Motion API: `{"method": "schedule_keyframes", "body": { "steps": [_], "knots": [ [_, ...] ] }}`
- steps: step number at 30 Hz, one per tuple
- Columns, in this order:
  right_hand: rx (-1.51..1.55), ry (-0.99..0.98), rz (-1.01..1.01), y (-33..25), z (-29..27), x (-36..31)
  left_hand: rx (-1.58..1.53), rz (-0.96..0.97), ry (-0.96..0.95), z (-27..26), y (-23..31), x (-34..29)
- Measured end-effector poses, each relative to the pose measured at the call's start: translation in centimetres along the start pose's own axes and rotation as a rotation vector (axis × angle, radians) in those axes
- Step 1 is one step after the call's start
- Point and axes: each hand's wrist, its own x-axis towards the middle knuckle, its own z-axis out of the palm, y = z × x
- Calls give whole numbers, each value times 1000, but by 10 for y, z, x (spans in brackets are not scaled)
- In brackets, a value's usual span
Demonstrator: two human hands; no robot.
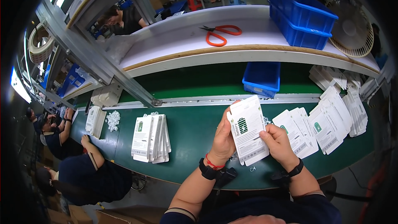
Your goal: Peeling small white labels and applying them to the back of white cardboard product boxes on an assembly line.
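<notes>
Upright between my hands is a flat white carton [250,139] with green and grey print, its printed face toward me. My left hand [222,143] grips its left edge, fingers partly hidden behind it. On the right edge, my right hand [278,143] pinches it with the thumb in front. Whether one carton or several are held together, I cannot tell. Fanned stacks of like cartons [295,132] lie just right of my right hand. Another neat stack [150,139] sits on the green table to the left. A small clear plastic piece [252,169] lies near the front edge.
A blue bin [261,79] stands behind my hands. The shelf [178,43] above carries orange-handled scissors [222,33], stacked blue bins [302,20] and a fan [351,29]. Left along the table [186,141] are a pile of clear plastic pieces [112,120], more cartons [95,121] and seated co-workers [93,176].
</notes>
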Motion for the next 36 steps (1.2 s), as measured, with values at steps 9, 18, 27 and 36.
{"method": "schedule_keyframes", "body": {
  "steps": [9, 18, 27, 36],
  "knots": [
    [122, -85, 142, -14, 12, -6, -36, -258, -200, 8, 5, -3],
    [63, -50, 13, -12, 13, -11, -73, -291, -320, 11, 0, -7],
    [-564, 300, -376, -29, 17, -8, -46, -244, -247, 8, -4, -4],
    [-764, 315, -640, -33, 12, -17, 168, -412, -430, 14, -3, -10]
  ]
}}
